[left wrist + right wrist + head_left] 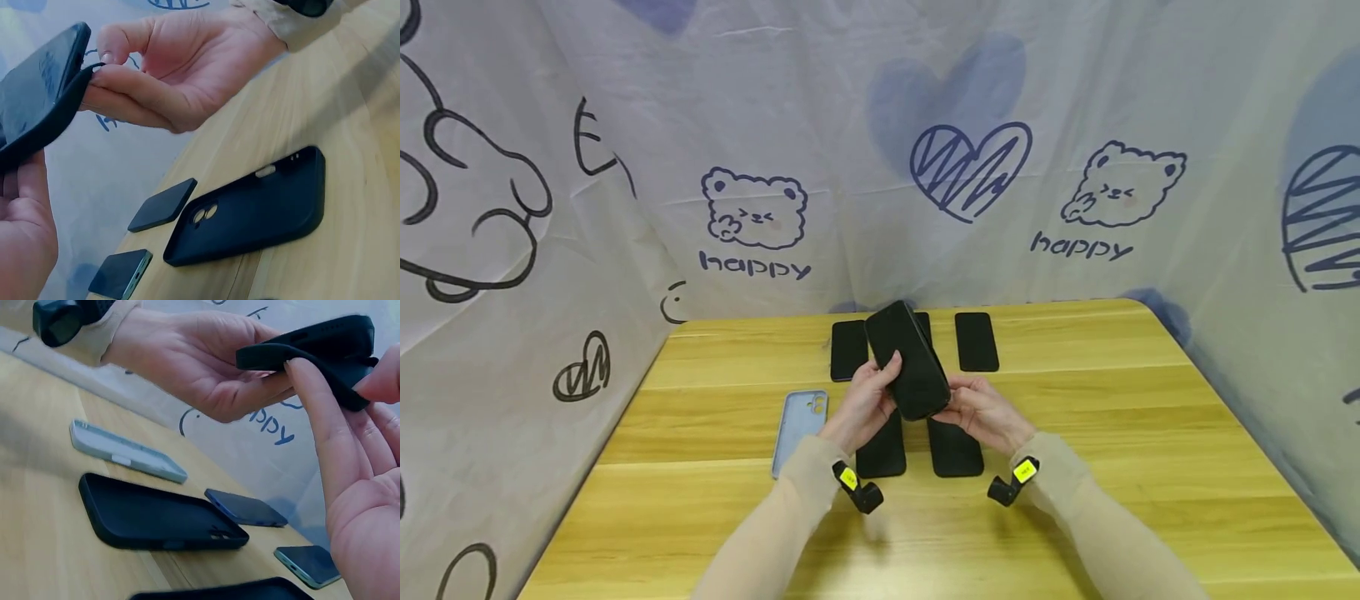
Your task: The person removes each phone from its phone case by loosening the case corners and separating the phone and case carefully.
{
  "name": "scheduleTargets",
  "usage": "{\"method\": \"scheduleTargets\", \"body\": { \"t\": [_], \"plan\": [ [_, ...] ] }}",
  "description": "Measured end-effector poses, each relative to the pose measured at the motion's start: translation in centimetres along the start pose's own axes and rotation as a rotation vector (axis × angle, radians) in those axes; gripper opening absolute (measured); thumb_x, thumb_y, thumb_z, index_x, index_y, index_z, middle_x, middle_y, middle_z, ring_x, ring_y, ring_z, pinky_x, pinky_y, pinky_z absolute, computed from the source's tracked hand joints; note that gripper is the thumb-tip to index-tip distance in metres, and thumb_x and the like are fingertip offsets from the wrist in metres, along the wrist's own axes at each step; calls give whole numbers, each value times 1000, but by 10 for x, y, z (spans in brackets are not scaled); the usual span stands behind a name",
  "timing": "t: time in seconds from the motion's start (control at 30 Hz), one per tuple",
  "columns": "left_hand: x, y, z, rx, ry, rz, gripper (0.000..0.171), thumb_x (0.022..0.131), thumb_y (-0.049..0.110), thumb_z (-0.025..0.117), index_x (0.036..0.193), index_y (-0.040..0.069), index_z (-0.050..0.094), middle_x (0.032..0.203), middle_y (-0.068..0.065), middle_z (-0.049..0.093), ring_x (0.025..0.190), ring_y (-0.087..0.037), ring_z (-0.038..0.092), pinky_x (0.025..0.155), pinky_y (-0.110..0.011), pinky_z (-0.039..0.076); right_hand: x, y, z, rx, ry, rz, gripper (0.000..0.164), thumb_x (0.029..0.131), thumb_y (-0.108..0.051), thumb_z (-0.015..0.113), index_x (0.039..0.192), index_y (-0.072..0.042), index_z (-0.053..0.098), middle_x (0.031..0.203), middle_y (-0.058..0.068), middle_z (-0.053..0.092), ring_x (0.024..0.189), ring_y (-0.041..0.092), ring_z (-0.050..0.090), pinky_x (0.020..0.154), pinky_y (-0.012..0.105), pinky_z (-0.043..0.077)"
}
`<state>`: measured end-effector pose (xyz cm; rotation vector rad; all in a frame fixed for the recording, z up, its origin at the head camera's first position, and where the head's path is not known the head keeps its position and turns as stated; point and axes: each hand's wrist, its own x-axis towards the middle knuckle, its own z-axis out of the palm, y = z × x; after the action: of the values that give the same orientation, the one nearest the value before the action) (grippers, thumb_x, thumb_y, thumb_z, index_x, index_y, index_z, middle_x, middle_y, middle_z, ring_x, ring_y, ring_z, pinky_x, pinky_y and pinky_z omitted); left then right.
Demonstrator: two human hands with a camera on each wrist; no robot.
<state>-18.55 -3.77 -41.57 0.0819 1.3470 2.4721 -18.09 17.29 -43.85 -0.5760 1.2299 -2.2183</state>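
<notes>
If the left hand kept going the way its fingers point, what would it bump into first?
The left hand already grips the black phone in its case, so nothing lies between. Past it, probably the right hand on the case's near corner; depth is hard to judge.

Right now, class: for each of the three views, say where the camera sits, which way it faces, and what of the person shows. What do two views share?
Head: worn high, facing forward and down at the table; both forearms, left hand and right hand hold a black phone case.
Left wrist: low beside the left hand, facing across to the right hand.
Right wrist: low beside the right hand, facing the left hand.
Shared: both wrist views show the held case and black cases lying on the table.
</notes>
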Motion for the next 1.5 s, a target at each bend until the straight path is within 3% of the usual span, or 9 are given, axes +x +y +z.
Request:
{"method": "scheduleTargets", "body": {
  "t": [0.2,0.33,0.53,0.7,0.77,0.97,1.1,1.3,1.5],
  "plan": [
    [-1,0,-6,11,-15,-17,27,108,21,46,130,7,53,101,8,73,90,-3,72,79,-19,58,0,0,-2,-62,51,23,48,104,6,37,109,-18,78,103,-3,75,94,9,74,86,25,61],
    [-4,1,-9,-22,-53,-29,27,109,19,42,132,7,51,104,7,73,92,-3,72,81,-20,58,0,0,-2,-47,46,18,47,104,6,37,108,-17,78,101,-2,76,92,9,74,86,25,61],
    [-6,3,-11,-68,-107,-38,22,110,16,38,125,9,52,106,5,73,96,-5,72,83,-20,58,0,3,-4,58,-40,-14,51,104,8,31,109,-13,77,101,-1,76,93,9,73,87,24,60],
    [-6,3,-12,-43,-137,-41,24,110,17,40,128,8,52,106,4,72,96,-5,72,83,-20,58,0,8,-7,124,-134,-11,62,98,14,20,112,-10,76,105,-1,75,98,9,71,91,23,58],
    [-6,3,-13,-13,-128,-42,26,109,18,42,131,7,51,105,5,72,95,-5,72,83,-20,58,0,9,-8,78,-110,-2,60,98,14,23,112,-12,75,105,-2,74,98,8,71,92,24,58],
    [-4,0,-15,80,-59,-29,24,109,16,45,128,5,54,100,8,74,91,-3,72,81,-20,59,-2,1,-9,-154,74,52,40,103,3,46,107,-22,77,105,-6,76,95,9,74,87,26,60],
    [-5,0,-16,74,-47,-21,21,109,14,42,123,7,56,100,7,74,91,-4,72,82,-21,59,-3,-5,-11,-181,69,40,33,103,-3,53,110,-23,77,109,-6,77,98,10,75,89,28,60],
    [-9,2,-15,46,-33,-2,21,110,12,38,122,7,54,102,7,73,92,-3,71,83,-21,58,-5,-13,-15,-196,27,20,30,102,0,55,119,-16,74,115,-2,77,105,11,74,93,29,58],
    [-8,-2,-17,106,6,37,18,109,14,44,119,7,57,99,7,73,85,-4,70,74,-21,57,-8,-22,-11,-370,84,58,43,98,0,60,140,9,53,121,3,74,106,9,73,94,27,57]
  ]
}}
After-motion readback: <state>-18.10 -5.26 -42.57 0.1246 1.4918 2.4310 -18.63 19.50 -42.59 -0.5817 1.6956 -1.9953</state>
